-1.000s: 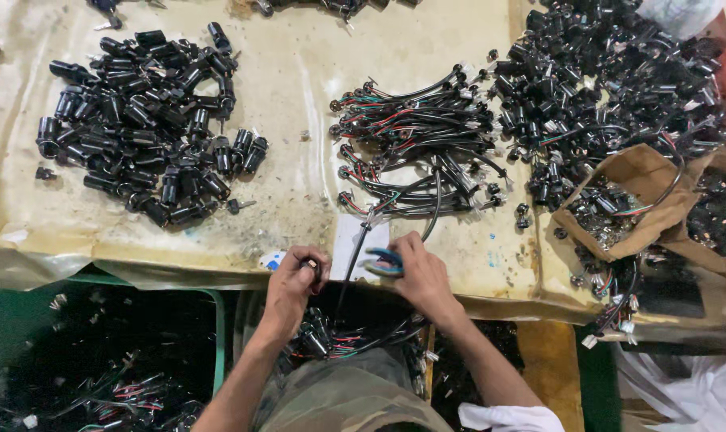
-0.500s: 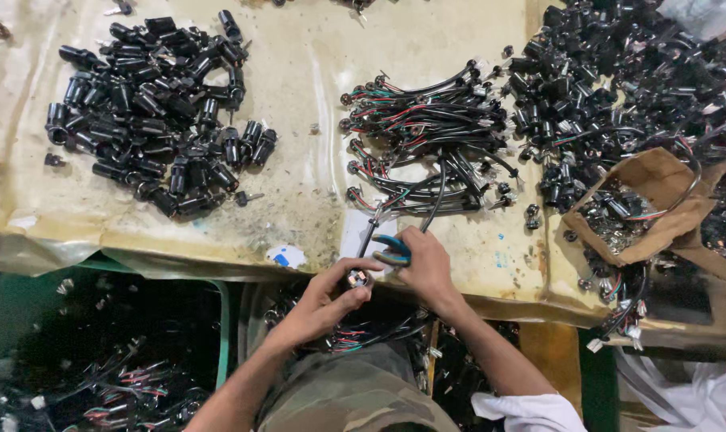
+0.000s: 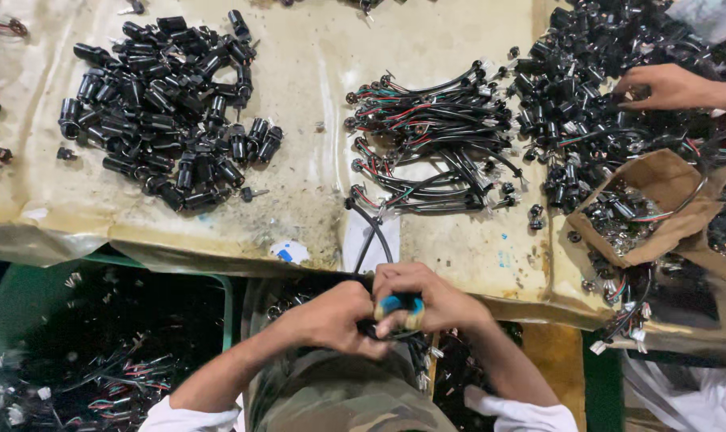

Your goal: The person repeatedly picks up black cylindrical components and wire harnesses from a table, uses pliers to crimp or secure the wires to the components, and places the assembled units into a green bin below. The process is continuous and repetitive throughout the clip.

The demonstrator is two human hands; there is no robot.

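Stained yellowish table cover (image 3: 315, 88), green crate (image 3: 27, 304) below, black connector heaps (image 3: 171, 112)

A single head-worn camera looks steeply down from close above, with the worktop (image 3: 315, 200) spread beyond the fingers (image 3: 395, 320) near the bottom edge.

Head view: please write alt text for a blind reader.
Both hands, left hand and right hand, meet at the table edge around a blue-handled tool and black cable; black parts and wire bundles lie beyond.
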